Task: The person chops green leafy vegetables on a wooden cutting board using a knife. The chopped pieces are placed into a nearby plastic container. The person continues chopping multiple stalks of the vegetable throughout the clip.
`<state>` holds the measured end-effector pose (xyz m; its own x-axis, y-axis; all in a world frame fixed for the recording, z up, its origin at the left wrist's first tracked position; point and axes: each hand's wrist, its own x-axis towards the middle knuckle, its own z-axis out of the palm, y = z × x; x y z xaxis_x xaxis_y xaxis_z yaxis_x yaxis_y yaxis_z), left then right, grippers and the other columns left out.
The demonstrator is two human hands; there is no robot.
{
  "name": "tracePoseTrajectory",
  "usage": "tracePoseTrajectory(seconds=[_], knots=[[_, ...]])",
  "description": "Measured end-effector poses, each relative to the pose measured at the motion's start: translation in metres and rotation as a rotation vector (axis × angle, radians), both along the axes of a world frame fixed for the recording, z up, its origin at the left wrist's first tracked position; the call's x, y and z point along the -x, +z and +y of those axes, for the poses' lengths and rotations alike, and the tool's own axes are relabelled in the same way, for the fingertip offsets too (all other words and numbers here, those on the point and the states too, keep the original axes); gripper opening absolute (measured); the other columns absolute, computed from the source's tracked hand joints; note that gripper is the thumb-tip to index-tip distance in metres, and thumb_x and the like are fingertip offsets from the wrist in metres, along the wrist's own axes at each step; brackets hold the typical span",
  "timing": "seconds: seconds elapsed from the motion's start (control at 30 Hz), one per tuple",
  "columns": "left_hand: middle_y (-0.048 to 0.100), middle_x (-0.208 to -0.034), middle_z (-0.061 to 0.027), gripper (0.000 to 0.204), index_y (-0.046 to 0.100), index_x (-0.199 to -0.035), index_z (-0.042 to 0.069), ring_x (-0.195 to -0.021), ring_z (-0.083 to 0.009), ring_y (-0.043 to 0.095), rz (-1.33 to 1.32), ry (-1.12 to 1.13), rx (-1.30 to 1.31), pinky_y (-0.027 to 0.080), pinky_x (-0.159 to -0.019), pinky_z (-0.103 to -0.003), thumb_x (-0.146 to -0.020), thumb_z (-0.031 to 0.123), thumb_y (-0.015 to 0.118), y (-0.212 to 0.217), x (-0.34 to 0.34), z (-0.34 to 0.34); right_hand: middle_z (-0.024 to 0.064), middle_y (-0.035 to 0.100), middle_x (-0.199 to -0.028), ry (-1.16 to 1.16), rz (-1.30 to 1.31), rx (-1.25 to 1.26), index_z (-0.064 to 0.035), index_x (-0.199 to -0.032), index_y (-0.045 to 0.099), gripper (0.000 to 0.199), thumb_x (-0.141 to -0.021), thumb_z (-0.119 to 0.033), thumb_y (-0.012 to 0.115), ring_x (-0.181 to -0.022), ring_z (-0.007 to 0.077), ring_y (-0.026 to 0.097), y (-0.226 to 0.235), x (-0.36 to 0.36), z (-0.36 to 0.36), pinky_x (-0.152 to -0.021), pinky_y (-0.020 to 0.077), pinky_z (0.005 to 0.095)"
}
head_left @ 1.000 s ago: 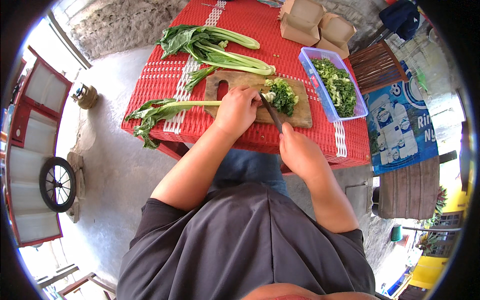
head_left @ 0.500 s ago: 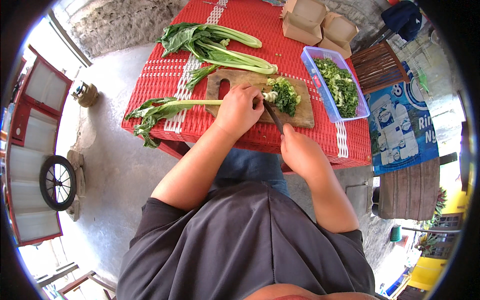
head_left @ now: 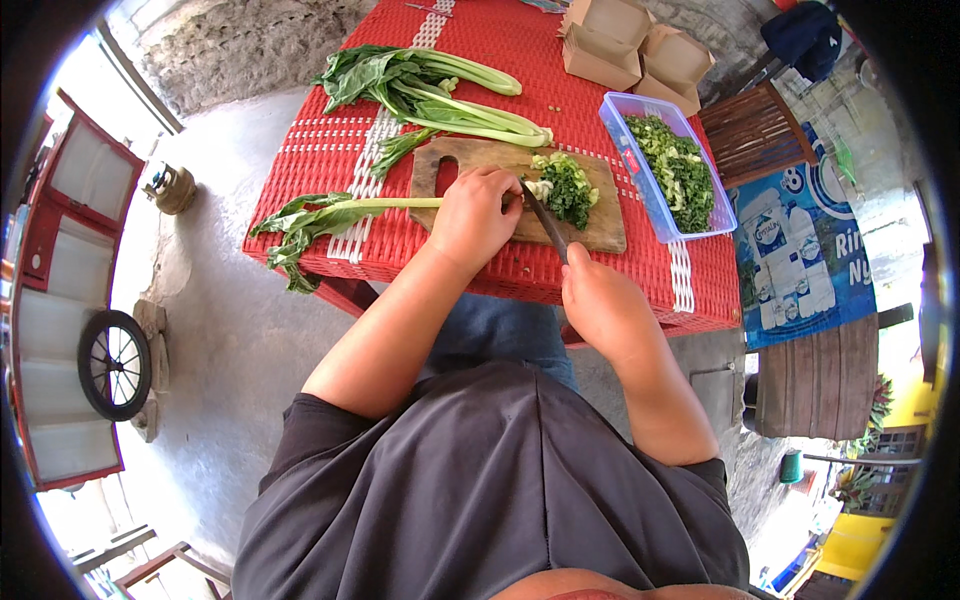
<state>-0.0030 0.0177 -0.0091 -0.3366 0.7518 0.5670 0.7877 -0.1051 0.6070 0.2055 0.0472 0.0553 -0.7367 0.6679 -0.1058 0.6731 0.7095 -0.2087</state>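
Observation:
My left hand (head_left: 478,215) is closed around a leafy green stalk (head_left: 385,204), its fingers curled near the cut end. The stalk's leaves (head_left: 295,235) trail leftward off the board onto the table. In my right hand (head_left: 602,298) is a dark-bladed knife (head_left: 545,222), its handle mostly hidden by the fingers. The blade slants away from me, close beside my left fingertips; whether it touches the stalk I cannot tell. Chopped greens (head_left: 570,195) lie in a heap just right of the blade on the wooden cutting board (head_left: 605,236).
Whole leafy greens (head_left: 480,118) lie beyond the board on the red woven table (head_left: 540,60). A clear plastic container (head_left: 636,172) of chopped greens stands to the right. Open brown cardboard boxes (head_left: 605,45) sit at the far right, near a wooden chair (head_left: 755,135).
The knife's tip has shifted slightly away from me and to the left. Both hands stay in nearly the same place, still gripping the stalk and the knife.

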Motion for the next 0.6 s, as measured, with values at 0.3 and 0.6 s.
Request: tracePoseTrajectory(seconds=[0.3,0.6], knots=[[0.072,-0.094,-0.0133,0.012,0.070,-0.090,0.004,-0.098,-0.0359,0.066,0.004,-0.005,0.013,0.053,-0.089,-0.044,-0.079,0.009,0.074,-0.002,0.003,0.000,0.0279,0.070,-0.086,0.008,0.001,0.051,0.0013,-0.106,0.053,0.020,-0.101,-0.017,0.048,-0.085,0.0474,0.069,-0.008,0.013,0.012,-0.075,0.0534,0.0581],[0.071,-0.094,-0.0139,0.010,0.069,-0.089,0.004,-0.098,-0.0368,0.066,-0.032,-0.021,0.015,0.052,-0.089,-0.045,-0.081,0.009,0.073,-0.002,0.001,0.002,0.0291,0.070,-0.087,0.017,0.013,0.041,0.0018,-0.107,0.055,0.019,-0.097,-0.014,0.050,-0.085,0.0476,0.069,-0.013,0.028,0.022,-0.077,0.0533,0.0589]])
